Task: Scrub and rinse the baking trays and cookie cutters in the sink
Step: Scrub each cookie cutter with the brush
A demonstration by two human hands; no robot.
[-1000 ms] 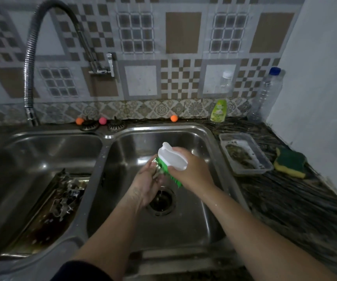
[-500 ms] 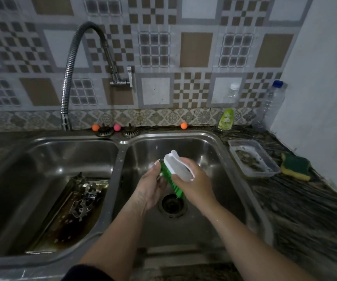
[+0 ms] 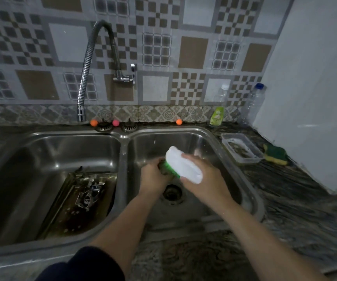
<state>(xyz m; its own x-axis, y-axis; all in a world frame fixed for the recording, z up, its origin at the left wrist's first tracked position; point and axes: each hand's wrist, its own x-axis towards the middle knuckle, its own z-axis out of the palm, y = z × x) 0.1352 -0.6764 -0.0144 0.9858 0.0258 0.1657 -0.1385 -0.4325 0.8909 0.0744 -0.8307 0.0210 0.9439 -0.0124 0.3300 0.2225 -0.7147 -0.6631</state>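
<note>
Over the drain of the right sink basin point(image 3: 214, 142), my right hand point(image 3: 206, 179) grips a white scrubbing brush point(image 3: 183, 165) with green bristles. The bristles press against a small item held in my left hand point(image 3: 153, 177); my fingers and the brush hide it, so I cannot tell what it is. In the left basin point(image 3: 41, 151) a dirty baking tray point(image 3: 68, 220) lies tilted, with several metal cookie cutters point(image 3: 88, 195) heaped on it.
A flexible chrome faucet point(image 3: 86, 78) hangs over the left basin, no water visible. On the right counter are a clear plastic container point(image 3: 242, 148), a green-yellow sponge point(image 3: 275, 155), a soap bottle point(image 3: 217, 115) and a clear bottle point(image 3: 253, 102). A wall stands close on the right.
The view has shifted left and tilted up, so the sink sits lower and farther right in frame. The brush has tilted flatter over my left hand; both hands stay above the drain.
</note>
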